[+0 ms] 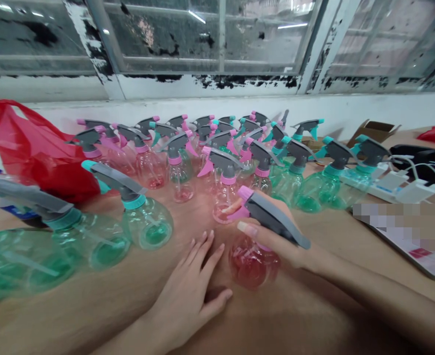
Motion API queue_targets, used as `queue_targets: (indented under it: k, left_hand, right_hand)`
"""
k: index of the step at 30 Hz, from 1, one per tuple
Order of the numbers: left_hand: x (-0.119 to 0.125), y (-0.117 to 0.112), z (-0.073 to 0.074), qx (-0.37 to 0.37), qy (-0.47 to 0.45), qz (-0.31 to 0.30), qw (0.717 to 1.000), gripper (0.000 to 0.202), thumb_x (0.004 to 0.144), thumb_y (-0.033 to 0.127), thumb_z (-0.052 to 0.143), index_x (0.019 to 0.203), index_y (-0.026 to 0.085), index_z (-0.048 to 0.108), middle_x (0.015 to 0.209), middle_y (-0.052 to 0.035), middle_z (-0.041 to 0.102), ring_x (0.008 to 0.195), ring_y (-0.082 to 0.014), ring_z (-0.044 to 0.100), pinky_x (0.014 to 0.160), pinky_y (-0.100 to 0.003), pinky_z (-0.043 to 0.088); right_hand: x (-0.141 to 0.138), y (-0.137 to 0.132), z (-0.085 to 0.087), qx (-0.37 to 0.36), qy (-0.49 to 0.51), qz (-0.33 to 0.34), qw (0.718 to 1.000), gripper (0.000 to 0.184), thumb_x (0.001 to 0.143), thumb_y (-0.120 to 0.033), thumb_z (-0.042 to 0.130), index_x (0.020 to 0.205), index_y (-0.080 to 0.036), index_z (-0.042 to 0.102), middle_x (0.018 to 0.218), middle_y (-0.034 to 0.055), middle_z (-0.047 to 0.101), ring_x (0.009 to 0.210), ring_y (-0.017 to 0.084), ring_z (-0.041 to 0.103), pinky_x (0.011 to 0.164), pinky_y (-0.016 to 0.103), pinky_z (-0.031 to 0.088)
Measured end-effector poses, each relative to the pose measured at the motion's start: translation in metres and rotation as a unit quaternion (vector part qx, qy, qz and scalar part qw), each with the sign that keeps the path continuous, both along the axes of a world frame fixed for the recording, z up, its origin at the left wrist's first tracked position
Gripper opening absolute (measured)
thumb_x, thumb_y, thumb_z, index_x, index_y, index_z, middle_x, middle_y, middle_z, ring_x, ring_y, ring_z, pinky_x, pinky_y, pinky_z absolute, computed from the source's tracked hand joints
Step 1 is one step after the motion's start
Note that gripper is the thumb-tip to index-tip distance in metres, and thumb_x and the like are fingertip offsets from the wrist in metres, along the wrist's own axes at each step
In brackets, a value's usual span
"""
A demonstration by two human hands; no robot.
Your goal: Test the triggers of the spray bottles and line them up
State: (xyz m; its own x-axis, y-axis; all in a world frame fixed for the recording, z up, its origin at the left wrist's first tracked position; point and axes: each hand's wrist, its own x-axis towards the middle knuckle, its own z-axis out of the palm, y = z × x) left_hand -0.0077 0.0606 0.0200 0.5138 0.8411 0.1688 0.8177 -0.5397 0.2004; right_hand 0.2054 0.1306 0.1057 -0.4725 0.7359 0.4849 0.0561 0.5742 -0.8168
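Observation:
My right hand point(287, 241) is closed around the neck of a pink spray bottle point(252, 266), just under its grey and pink trigger head. Flat on the wooden table lies my left hand point(193, 281), fingers stretched out and nothing in it, to the left of that bottle. Directly beyond the held bottle stands another pink spray bottle point(227, 190). A green spray bottle point(147, 224) with a turquoise collar is nearest my left hand on its far left side.
Several pink and green spray bottles point(180, 172) crowd toward the wall. More green bottles point(102, 241) stand at the left, before a red plastic bag point(40, 158). At right are a white power strip point(398, 185), a phone point(413, 241) and an open cardboard box point(372, 133).

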Motion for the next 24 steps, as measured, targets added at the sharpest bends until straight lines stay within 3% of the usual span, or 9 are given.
queue_targets:
  k: [4,8,13,18,24]
  left_hand:
    - [0.0002,0.0014,0.0010,0.002,0.011,-0.004,1.000,0.065,0.090,0.047,0.058,0.144,0.013,0.043,0.155,-0.0194,0.028,0.141,-0.0387,0.028,0.109,-0.058,0.031]
    - [-0.0001,0.0017,0.0014,-0.002,0.004,-0.005,1.000,0.065,0.091,0.047,0.057,0.144,0.013,0.043,0.155,-0.0183,0.029,0.141,-0.0383,0.028,0.109,-0.057,0.031]
    - [-0.0001,0.0015,0.0009,-0.009,0.002,-0.004,1.000,0.065,0.091,0.048,0.057,0.145,0.014,0.042,0.155,-0.0170,0.030,0.141,-0.0371,0.027,0.110,-0.058,0.030]
    - [0.0018,0.0017,0.0034,-0.020,0.019,-0.003,1.000,0.065,0.091,0.048,0.056,0.144,0.013,0.043,0.154,-0.0188,0.030,0.142,-0.0368,0.027,0.109,-0.058,0.031]
    - [0.0019,0.0016,0.0055,-0.024,0.024,-0.002,0.999,0.065,0.091,0.048,0.057,0.143,0.012,0.044,0.154,-0.0200,0.029,0.142,-0.0369,0.027,0.109,-0.057,0.030]
  right_hand:
    - [-0.0005,-0.0004,-0.0019,0.004,0.003,-0.006,1.000,0.014,0.085,-0.034,0.062,0.084,-0.023,0.054,0.077,-0.0003,0.053,0.069,0.014,0.053,0.070,0.030,0.051]
    - [-0.0004,-0.0028,-0.0011,-0.007,0.013,-0.002,1.000,0.011,0.084,-0.030,0.062,0.088,-0.024,0.053,0.078,-0.0005,0.052,0.070,0.014,0.055,0.064,0.026,0.053]
    - [-0.0002,-0.0014,-0.0038,-0.007,0.010,-0.004,1.000,0.013,0.085,-0.031,0.063,0.091,-0.024,0.054,0.080,-0.0003,0.053,0.072,0.014,0.056,0.068,0.028,0.054]
    - [-0.0006,-0.0001,-0.0064,0.012,0.018,-0.004,1.000,0.013,0.085,-0.030,0.062,0.093,-0.023,0.055,0.077,-0.0019,0.051,0.064,0.012,0.051,0.058,0.025,0.048]
    - [-0.0006,0.0011,0.0023,0.061,-0.018,-0.016,0.998,0.019,0.084,-0.027,0.062,0.078,-0.023,0.045,0.071,-0.0044,0.046,0.059,0.011,0.044,0.054,0.025,0.040]
